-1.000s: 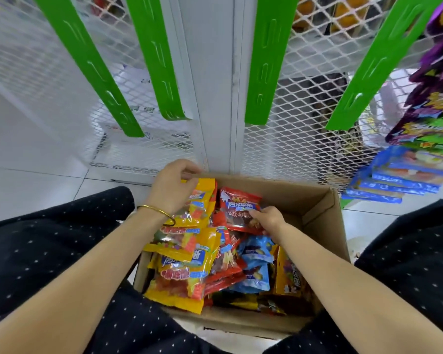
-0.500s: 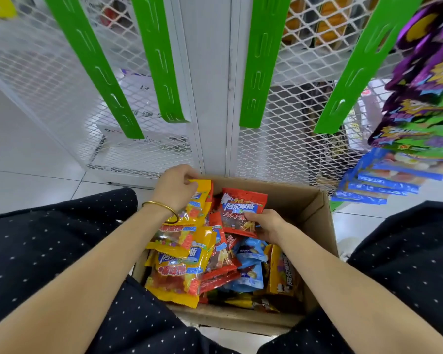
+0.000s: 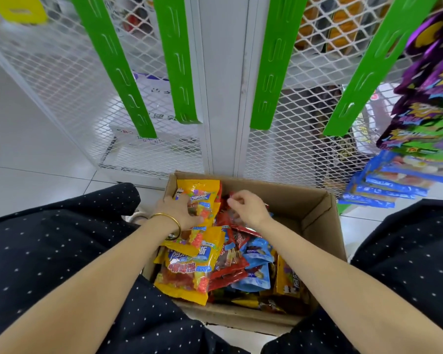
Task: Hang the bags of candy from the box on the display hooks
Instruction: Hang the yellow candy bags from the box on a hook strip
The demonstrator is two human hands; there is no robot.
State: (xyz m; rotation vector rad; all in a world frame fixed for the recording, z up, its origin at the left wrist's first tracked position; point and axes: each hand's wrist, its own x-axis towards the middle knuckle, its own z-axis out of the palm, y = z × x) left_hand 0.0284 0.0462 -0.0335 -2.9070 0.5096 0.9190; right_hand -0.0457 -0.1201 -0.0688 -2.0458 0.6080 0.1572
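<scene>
Box (image 3: 315, 203): open cardboard, on the floor between the person's knees, against the mesh rack (image 3: 292, 139); holds yellow, red and blue candy bags.
Left hand (image 3: 182, 213): fingers curled round an upright yellow bag (image 3: 202, 191) at the box's back-left corner.
Right hand (image 3: 250, 208): fingertips pinching the top of a red bag (image 3: 226, 219) just beside it, inside the box.
Green strips (image 3: 274, 60): four, hanging on the rack above.

white tiled floor (image 3: 23, 159) bears the cardboard box (image 3: 322, 226).

left hand (image 3: 183, 213) grips yellow bag (image 3: 198, 194) | right hand (image 3: 250, 209) pinches red bag (image 3: 221, 217) | both in cardboard box (image 3: 294, 198)
</scene>
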